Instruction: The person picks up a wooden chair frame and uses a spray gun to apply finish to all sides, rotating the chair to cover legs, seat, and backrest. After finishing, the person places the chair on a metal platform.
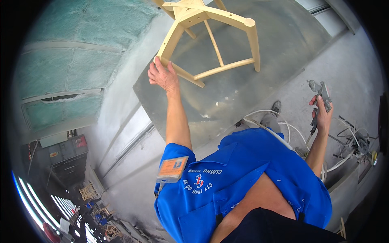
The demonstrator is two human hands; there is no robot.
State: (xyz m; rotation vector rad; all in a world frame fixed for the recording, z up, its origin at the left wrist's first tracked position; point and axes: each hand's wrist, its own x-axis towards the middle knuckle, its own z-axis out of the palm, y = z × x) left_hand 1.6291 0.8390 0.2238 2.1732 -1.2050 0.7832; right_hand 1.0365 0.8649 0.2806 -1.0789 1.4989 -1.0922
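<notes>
A pale wooden chair frame stands on a grey board at the top of the view. My left hand reaches up to its near left corner, fingers and thumb closed over the leg end there. Out to the right, well apart from the frame, my right hand grips a grey spray gun by its handle. A pale hose loops near my right forearm. Parts of the frame's far side run out of view at the top.
The grey board has worn, dusty patches. Tangled hoses and fittings lie at the right. Teal filter panels line the wall at the left. More wooden chair frames stand far off at the lower left.
</notes>
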